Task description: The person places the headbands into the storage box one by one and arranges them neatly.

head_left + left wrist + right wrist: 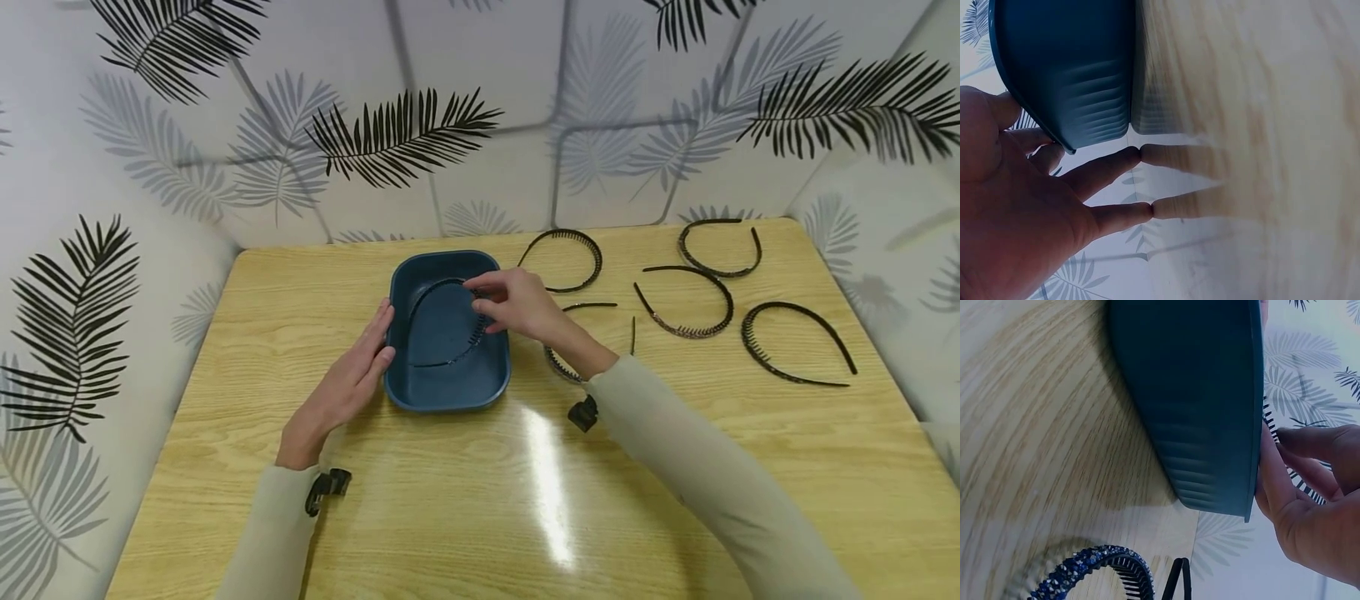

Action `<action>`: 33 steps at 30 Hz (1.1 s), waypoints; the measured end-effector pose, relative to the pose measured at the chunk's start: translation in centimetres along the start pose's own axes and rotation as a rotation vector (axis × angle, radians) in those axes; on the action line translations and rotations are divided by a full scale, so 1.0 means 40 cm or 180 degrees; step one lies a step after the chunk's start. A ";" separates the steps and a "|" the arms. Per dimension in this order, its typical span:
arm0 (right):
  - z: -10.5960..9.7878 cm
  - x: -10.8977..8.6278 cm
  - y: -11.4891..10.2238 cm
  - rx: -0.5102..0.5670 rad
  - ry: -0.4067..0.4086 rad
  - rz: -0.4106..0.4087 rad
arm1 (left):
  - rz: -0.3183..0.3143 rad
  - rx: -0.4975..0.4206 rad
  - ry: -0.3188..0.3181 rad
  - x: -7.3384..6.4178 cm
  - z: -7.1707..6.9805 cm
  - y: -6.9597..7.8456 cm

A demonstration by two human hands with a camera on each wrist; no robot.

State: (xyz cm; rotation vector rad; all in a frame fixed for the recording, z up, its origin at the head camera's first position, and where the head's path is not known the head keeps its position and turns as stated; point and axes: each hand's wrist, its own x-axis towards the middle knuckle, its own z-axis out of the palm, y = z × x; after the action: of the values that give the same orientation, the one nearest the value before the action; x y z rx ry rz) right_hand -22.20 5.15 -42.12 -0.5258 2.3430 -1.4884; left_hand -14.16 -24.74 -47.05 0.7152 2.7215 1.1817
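A dark blue rectangular basin (pixel 447 407) stands on the table, with a black toothed headband (pixel 476 337) inside it. My right hand (pixel 517 307) reaches over the basin's right rim and pinches the headband between thumb and fingers. In the right wrist view the headband's teeth (pixel 1300 482) show beyond the rim beside the fingers. My left hand (pixel 347 379) rests against the basin's left side with its fingers extended. From the left wrist, the thumb lies near the rim and two fingertips (pixel 1130 156) touch the tabletop.
Headbands lie to the right: one behind my right hand (pixel 600 258), a glittery one (pixel 1094 557) under my right wrist, and several farther right, including a black one (pixel 806 381). The wooden table (pixel 420 500) meets a leaf-patterned backdrop (pixel 487 175) at its far edge.
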 end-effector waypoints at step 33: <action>-0.047 -0.103 0.023 0.1232 0.0265 -0.0356 | 0.0045 0.0020 0.0029 0.000 -0.001 0.002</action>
State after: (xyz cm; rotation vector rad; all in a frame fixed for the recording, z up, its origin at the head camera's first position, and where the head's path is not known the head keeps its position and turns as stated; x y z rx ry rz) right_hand -19.55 8.92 -41.93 -0.5054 2.0319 -1.9883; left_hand -14.15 -24.70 -46.97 0.7326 2.7334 1.1829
